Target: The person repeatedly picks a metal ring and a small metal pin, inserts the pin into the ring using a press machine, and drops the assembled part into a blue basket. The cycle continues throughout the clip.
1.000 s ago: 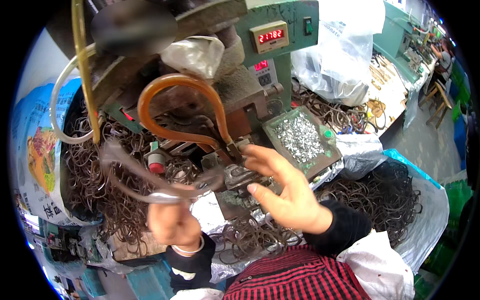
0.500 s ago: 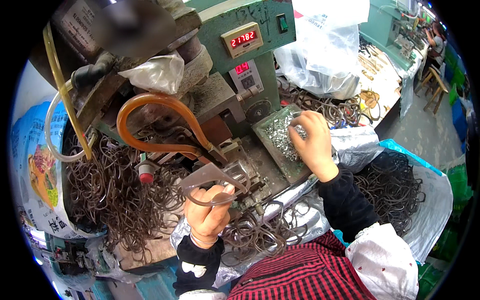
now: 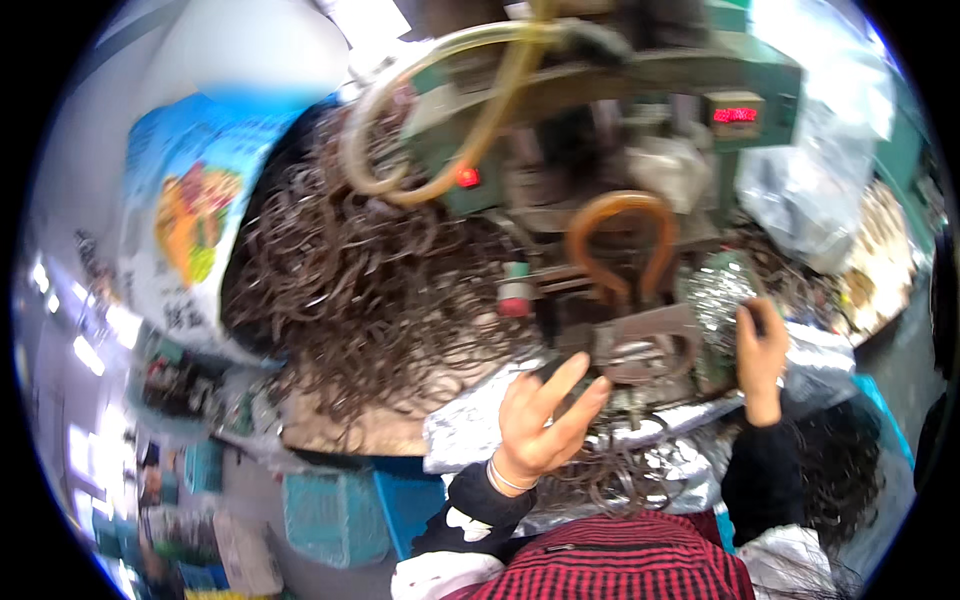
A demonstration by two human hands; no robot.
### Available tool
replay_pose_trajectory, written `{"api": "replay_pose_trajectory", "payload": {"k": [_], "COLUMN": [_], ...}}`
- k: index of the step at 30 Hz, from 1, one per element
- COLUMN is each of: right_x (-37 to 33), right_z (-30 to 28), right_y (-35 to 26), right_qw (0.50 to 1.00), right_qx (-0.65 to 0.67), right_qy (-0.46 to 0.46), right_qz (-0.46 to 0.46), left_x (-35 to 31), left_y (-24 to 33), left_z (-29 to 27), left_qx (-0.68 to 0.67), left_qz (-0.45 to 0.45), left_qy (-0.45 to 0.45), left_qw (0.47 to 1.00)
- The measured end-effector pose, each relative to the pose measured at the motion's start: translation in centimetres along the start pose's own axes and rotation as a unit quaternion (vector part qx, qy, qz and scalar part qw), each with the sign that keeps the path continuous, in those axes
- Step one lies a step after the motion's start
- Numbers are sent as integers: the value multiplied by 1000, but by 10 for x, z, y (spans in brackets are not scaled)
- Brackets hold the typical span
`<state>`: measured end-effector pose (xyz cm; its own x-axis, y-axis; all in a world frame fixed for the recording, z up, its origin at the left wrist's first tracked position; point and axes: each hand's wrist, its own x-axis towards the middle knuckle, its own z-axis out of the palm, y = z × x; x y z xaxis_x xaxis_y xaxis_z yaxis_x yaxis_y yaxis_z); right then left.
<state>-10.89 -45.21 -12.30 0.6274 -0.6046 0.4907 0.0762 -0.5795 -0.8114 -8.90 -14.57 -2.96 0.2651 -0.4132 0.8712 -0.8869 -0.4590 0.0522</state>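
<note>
A brown, see-through loop-shaped plastic piece with a flat wide part lies at the work spot of the green press machine. Just left of and nearer than it, my left hand is off the piece, fingers stretched out and spread, holding nothing. My right hand is at the right side of a shallow tray heaped with small shiny metal bits. Its thumb and fingers are bent and blurred, so whether they pinch a metal bit cannot be made out. An orange bent hose arches behind the plastic piece.
Tangled brown loops pile on the left of the bench, beside a printed blue and white sack. More loops lie before me on silvery sheeting. A bag of dark loops stands at the right. A red-tipped button sits left of the work spot.
The view has swung left. My left hand has let go of the brown plastic piece, which now rests at the machine, and its fingers have spread. My right hand has moved to the tray's right side.
</note>
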Motion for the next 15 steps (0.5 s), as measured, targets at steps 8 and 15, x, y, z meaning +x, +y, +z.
{"api": "replay_pose_trajectory", "payload": {"k": [8, 15], "right_x": [10, 3], "right_z": [1, -11], "right_y": [-26, -34], "right_qw": [995, 991], "right_qx": [-32, -66], "right_qy": [-24, 18], "right_qz": [-92, -114], "left_x": [5, -22], "left_y": [-217, -330], "left_z": [-179, -229], "left_qx": [407, 294], "left_qz": [-262, -478], "left_qy": [67, -37], "left_qw": [873, 827]}}
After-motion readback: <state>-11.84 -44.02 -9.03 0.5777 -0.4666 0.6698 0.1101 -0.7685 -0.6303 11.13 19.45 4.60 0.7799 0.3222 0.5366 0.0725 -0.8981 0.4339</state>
